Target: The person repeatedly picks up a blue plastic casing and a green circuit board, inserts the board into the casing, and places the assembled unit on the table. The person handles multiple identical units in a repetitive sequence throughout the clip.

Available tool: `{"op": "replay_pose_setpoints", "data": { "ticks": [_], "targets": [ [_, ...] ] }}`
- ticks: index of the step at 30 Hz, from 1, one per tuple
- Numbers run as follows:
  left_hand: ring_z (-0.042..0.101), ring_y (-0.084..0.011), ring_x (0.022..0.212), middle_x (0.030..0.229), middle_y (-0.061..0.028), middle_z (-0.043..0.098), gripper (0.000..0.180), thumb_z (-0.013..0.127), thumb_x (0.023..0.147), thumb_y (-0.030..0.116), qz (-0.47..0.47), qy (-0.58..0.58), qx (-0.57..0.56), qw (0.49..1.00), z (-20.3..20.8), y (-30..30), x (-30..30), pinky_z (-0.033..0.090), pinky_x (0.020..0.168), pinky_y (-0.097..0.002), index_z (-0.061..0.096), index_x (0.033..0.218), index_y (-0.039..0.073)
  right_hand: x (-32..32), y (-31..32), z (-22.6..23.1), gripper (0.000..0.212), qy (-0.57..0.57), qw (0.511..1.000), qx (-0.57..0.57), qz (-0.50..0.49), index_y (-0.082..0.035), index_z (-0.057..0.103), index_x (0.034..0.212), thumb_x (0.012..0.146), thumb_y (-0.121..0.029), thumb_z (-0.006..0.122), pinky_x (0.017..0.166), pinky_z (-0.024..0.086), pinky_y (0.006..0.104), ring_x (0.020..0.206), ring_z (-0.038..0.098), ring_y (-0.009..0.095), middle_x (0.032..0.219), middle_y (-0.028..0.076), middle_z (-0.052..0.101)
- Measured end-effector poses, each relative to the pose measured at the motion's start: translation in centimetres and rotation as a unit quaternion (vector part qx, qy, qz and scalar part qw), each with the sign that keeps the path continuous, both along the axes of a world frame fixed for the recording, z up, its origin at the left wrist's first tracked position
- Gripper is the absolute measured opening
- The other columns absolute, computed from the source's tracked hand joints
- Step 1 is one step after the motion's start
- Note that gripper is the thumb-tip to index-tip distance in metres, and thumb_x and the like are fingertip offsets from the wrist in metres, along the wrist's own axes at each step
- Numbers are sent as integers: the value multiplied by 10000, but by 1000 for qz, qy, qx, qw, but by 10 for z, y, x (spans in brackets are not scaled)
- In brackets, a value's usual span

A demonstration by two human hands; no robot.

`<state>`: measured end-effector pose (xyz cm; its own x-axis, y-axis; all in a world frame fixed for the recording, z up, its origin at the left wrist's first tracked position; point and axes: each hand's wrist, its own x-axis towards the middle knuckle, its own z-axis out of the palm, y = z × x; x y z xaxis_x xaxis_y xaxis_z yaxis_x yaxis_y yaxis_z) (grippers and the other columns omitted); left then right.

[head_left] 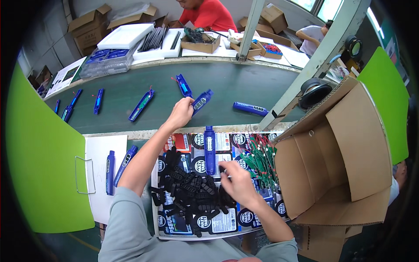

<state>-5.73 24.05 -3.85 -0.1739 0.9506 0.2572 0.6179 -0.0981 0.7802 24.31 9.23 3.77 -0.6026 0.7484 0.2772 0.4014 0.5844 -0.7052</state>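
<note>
My left hand [181, 112] reaches out over the green belt, its fingers closed on the end of a blue plastic tube-shaped casing [202, 101] with a dark oval panel. Just beyond it lies an open blue casing half [183, 85] with a red wire. My right hand [238, 183] is over the patterned work mat, its fingers pinching a small black piece [222, 169]. Another blue casing [209, 150] lies lengthwise on the mat, just beyond those fingertips. To the left of my right hand spreads a pile of black moulded pieces [187, 185].
Green circuit boards with red wires [262, 161] lie beside an open cardboard box [314, 170]. Several blue casings rest along the belt [218, 74]; two more [110, 172] stand left on white paper. A metal post [318, 56] rises at right. Across the belt sits a person in red [209, 17].
</note>
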Motion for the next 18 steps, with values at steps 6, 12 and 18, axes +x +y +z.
{"op": "replay_pose_setpoints", "data": {
  "ticks": [6,12,18],
  "targets": [
    [645,-116,882,980,-58,684,219,504,1020,43,-51,-325,39,944,52,-74,33,529,787,-284,602,1201,-33,10,21,12,194,169,969,-97,-153,32,665,1097,904,13,662,717,536,281,802,680,135,938,99,694],
    [633,-106,947,1056,-82,702,346,578,992,47,-79,-343,47,935,75,-152,71,521,838,-267,585,1313,-80,-25,25,37,230,283,950,-99,-92,56,632,1142,919,22,673,767,528,255,856,662,117,987,93,686],
    [650,-143,983,1124,-124,679,341,593,975,9,-59,-363,61,928,77,-196,100,561,870,-293,589,1306,-75,-42,6,48,167,278,952,-53,-116,23,688,1024,865,0,732,716,499,291,800,613,133,941,82,663]
  ]
}}
